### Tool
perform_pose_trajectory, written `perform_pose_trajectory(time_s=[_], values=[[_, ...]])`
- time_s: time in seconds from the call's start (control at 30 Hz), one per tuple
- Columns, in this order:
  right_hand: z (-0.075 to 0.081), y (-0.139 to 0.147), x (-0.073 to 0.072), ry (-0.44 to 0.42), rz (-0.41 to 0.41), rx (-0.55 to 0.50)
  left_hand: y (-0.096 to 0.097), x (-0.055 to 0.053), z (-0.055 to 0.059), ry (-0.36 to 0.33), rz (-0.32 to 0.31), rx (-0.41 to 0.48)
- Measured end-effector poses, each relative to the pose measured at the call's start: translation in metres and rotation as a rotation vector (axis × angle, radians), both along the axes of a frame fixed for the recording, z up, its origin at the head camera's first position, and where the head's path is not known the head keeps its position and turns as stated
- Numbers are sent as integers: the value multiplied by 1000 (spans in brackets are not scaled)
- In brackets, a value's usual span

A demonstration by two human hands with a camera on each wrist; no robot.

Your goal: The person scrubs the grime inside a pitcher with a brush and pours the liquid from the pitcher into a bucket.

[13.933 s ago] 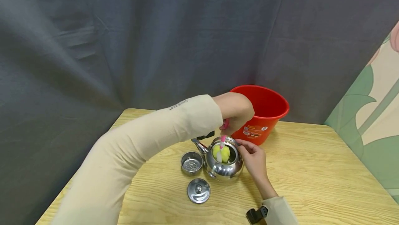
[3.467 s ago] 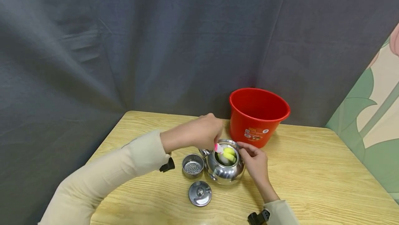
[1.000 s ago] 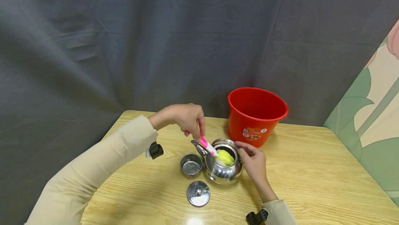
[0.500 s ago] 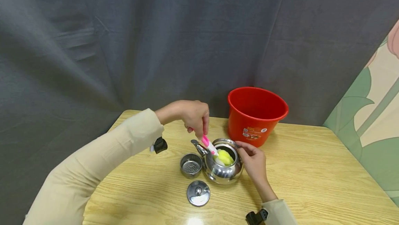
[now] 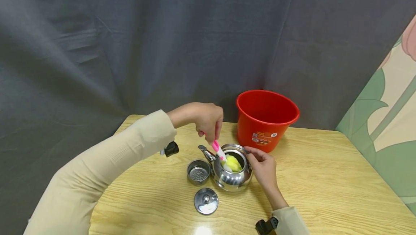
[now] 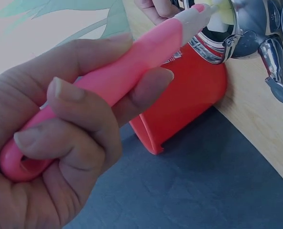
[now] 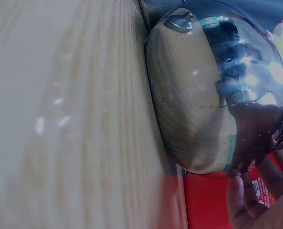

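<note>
In the head view my left hand (image 5: 209,120) grips the pink-and-white handle of a sponge brush (image 5: 216,147). Its yellow and white sponge head (image 5: 232,163) sits inside the mouth of a shiny steel teapot (image 5: 231,183); the sponge's lower part is hidden. The left wrist view shows fingers curled round the pink handle (image 6: 132,63). My right hand (image 5: 264,166) holds the teapot at the right of its rim, thumb on the near side. In the right wrist view its fingers (image 7: 236,198) are close against the steel side.
Left of the teapot, below its spout, stands a small perforated steel strainer (image 5: 198,172). A round knobbed lid (image 5: 206,201) lies in front. Behind rises a red bucket (image 5: 260,133), near the table's back edge. Grey cloth (image 5: 182,47) hangs behind the wooden table (image 5: 325,177).
Over the last second my left hand has shifted right, and the brush handle has become more upright. Earlier it was reaching farther over the teapot. My right hand stays at the rim.
</note>
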State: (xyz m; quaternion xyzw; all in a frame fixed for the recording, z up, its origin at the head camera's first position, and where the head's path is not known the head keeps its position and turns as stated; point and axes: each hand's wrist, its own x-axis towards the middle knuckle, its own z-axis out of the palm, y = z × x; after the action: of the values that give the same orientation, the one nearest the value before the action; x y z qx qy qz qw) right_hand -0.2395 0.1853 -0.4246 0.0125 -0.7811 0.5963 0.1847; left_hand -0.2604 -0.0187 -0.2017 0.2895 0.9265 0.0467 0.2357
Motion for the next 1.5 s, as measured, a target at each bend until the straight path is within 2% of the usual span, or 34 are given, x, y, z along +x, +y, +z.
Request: perform_pose_trajectory(time_s=[0.27,0.53,0.83,1.1,1.5], values=[[1,-1,0,-3,4,1,7,5,4,35,-22,-30],[1,-1,0,-6,0,2,12,11,5,31,17,-46],[0,0,0,-15,-4,3,15,19,4,61,12,-37],[2,2,1,-25,-6,-3,14,19,2,83,9,-15],[0,0,-1,-6,-2,2,9,17,1,93,51,51]])
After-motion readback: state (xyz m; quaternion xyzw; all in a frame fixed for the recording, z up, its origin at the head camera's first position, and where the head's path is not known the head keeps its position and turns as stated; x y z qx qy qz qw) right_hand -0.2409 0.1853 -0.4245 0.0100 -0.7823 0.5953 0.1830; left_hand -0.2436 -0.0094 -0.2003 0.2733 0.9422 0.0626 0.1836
